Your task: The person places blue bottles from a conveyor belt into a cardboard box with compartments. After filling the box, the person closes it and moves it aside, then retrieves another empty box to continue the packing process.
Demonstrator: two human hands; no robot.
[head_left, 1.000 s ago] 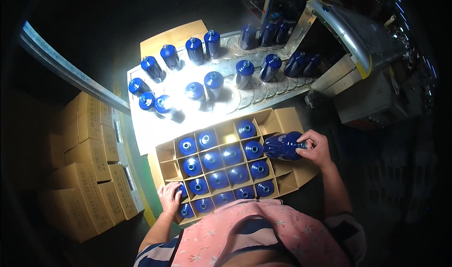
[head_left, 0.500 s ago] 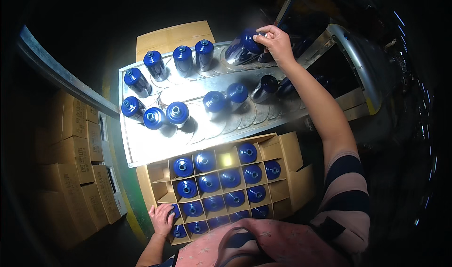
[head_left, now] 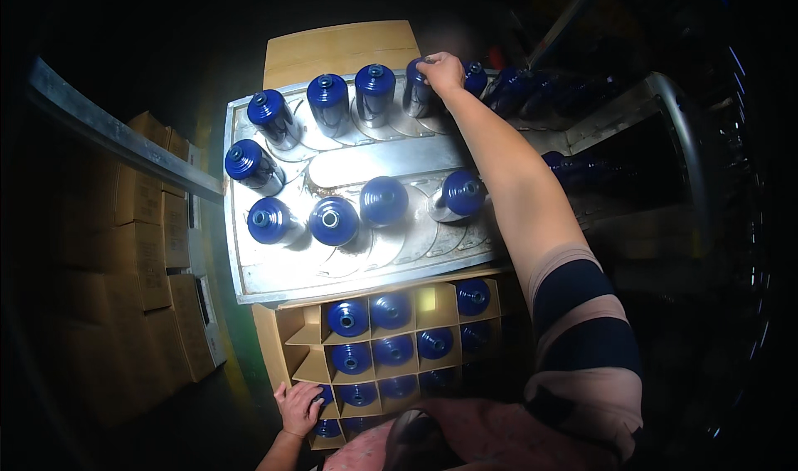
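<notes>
My right hand reaches across the conveyor, fingers closed around the neck of a shiny blue bottle that looks upright in the far row. My left hand rests at the left edge of a divided cardboard box, fingers apart, beside a blue bottle in one compartment. Its fingertips partly cover that bottle; firm contact cannot be made out. Several more blue bottles stand neck-up in the box, and a few compartments at its left hold none. My right arm and clothing hide the box's right and near parts.
A metal conveyor with overlapping plates carries two rows of blue bottles. Behind it sits a cardboard flap. A metal rail crosses the left, near stacked cartons. A curved metal frame stands right, in darkness.
My right hand has moved left along the far row; the bottle it grips was tilted and now looks upright. Bottles on the conveyor have shifted. My left hand remains at the box edge. The view has shifted.
</notes>
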